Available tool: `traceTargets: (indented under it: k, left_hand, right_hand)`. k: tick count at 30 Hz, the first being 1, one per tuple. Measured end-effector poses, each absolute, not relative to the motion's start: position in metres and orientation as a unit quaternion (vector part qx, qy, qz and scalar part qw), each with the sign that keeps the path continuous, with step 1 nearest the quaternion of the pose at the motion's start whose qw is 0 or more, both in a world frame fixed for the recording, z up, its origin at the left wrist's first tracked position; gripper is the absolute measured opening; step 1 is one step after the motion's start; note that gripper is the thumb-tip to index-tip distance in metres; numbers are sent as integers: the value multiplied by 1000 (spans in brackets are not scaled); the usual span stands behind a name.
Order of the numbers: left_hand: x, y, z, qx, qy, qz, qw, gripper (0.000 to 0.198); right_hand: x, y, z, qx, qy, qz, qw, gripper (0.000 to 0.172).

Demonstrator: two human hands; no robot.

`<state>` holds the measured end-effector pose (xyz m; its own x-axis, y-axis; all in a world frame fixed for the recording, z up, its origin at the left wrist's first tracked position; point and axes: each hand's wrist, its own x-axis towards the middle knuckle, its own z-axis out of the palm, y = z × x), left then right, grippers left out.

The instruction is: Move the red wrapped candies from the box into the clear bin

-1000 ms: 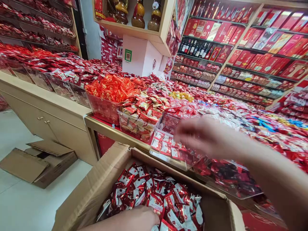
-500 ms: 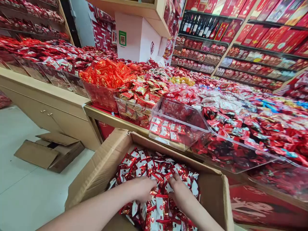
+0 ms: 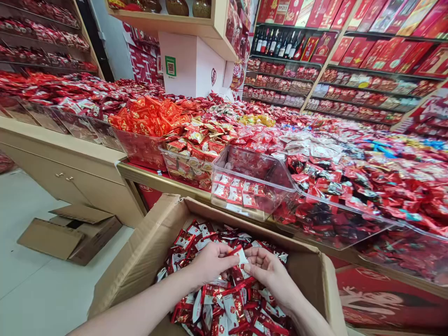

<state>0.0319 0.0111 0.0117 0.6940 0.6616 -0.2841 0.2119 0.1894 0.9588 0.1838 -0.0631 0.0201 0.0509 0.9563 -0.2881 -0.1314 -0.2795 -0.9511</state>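
Note:
Above the pile in a cardboard box (image 3: 135,254), my left hand (image 3: 214,263) pinches the left side of a red-and-white wrapped candy (image 3: 241,257). My right hand (image 3: 268,268) grips the same candy from the right, thumb on its front. Below both hands lie many loose wrapped candies (image 3: 231,308) in shiny red, white and gold wrappers. Just beyond the box stands a clear plastic bin (image 3: 259,212) with neat rows of similar small red-and-white packets at its bottom front; its upper part holds nothing.
Bins of wrapped sweets line the counter: orange-red packets (image 3: 150,116), gold-and-red ones (image 3: 196,140), and dark red ones (image 3: 332,186). A smaller open carton (image 3: 70,233) sits on the floor at left. A wooden shelf (image 3: 175,21) overhangs the counter; wine bottles (image 3: 278,43) stand behind.
Both hands have come up out of the candy pile and closer together, now holding one candy between them. The view has shifted slightly.

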Motion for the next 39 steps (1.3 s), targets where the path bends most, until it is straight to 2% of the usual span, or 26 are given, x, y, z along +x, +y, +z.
traceTargets:
  k: [5, 11, 16, 19, 25, 31, 33, 36, 39]
  left_hand:
    - [32, 13, 13, 599, 359, 214, 682, 28]
    - [36, 8, 21, 520, 340, 213, 754, 36]
    - [35, 8, 24, 442, 381, 231, 778, 30]
    - [34, 8, 23, 394, 387, 226, 802, 33]
    - [32, 11, 23, 367, 358, 226, 828, 33]
    - [27, 16, 30, 414, 333, 182, 828, 47]
    - [27, 15, 31, 469, 327, 185, 800, 44]
    - [29, 11, 32, 508, 337, 223, 760, 30]
    - [29, 8, 35, 470, 336, 240, 780, 25]
  right_hand:
    - [181, -62, 17, -587, -415, 541, 437, 29]
    - [183, -59, 13, -605, -447, 460, 472, 31]
    - [179, -57, 16, -549, -379, 542, 511, 28]
    - [177, -56, 20, -544, -364, 532, 538, 28]
    - [179, -57, 31, -542, -378, 535, 526, 32]
    - [185, -59, 31, -538, -408, 541, 502, 27]
    - [184, -58, 27, -544, -421, 531, 494, 26]
    - [177, -59, 17, -541, -396, 527, 522, 32]
    - [170, -61, 15, -524, -361, 557, 534, 30]
